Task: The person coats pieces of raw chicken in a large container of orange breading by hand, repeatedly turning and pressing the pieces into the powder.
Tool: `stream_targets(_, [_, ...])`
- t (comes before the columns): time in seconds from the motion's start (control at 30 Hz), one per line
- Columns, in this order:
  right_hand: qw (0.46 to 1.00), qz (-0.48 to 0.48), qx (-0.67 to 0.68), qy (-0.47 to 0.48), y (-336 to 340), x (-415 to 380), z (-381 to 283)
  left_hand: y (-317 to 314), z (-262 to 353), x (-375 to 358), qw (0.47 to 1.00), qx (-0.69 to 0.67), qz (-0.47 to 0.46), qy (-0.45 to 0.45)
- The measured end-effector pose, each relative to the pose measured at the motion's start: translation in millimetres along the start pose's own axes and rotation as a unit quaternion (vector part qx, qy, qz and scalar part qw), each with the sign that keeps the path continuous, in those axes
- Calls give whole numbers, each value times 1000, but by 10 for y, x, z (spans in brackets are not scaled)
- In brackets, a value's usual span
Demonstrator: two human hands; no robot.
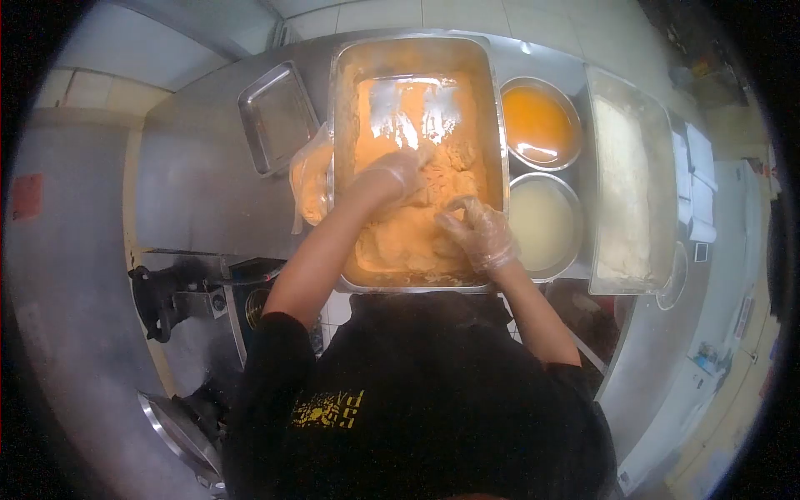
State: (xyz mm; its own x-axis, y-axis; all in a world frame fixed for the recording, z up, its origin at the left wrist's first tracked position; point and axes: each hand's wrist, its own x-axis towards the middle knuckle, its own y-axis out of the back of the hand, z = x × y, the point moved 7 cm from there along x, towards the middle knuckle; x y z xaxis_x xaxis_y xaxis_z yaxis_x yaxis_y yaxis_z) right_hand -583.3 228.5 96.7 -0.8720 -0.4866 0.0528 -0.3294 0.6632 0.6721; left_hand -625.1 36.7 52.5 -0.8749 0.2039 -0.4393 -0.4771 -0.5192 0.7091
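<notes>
A large deep metal tray (337, 100) holds orange breadcrumb-like crumbs (400, 242), heaped toward the near side and thinner at the far end, where the metal shines through. Both hands wear clear plastic gloves. My left hand (398, 175) reaches into the middle of the tray, its fingertips blurred among the crumbs beside some lumpy, crumb-covered pieces (457, 157). Over the right side of the same tray is my right hand (483, 233), with fingers bent and apart from the thumb, just above the crumbs. I see nothing clearly held in it.
Right of the tray stand a bowl of orange liquid (537, 125) and a bowl of pale batter-like liquid (543, 225). Farther right is a long container of white powder (625, 192). At left are a plastic bag of orange crumbs (313, 183) and a smaller metal tray (279, 119).
</notes>
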Motion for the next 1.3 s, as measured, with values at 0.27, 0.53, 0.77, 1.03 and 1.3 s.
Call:
stream_targets(0.27, [999, 17, -22, -38, 91, 164, -123, 234, 97, -242, 998, -15, -23, 55])
stream_targets(0.53, [997, 50, -32, -56, 403, 1010, -543, 1033, -76, -325, 945, -231, 173, 153])
stream_targets(0.77, [996, 8, -70, 60, -172, 2200, -527, 1509, -772, 593, 936, -45, 256, 236])
stream_targets(1.03, [878, -346, -327, -48, -624, 1652, 769, 299, -706, 202, 982, 43, 14, 184])
stream_targets(1.3, [931, -206, -204, -222, -280, 675, 263, -149, -666, 34, 989, 33, 36, 142])
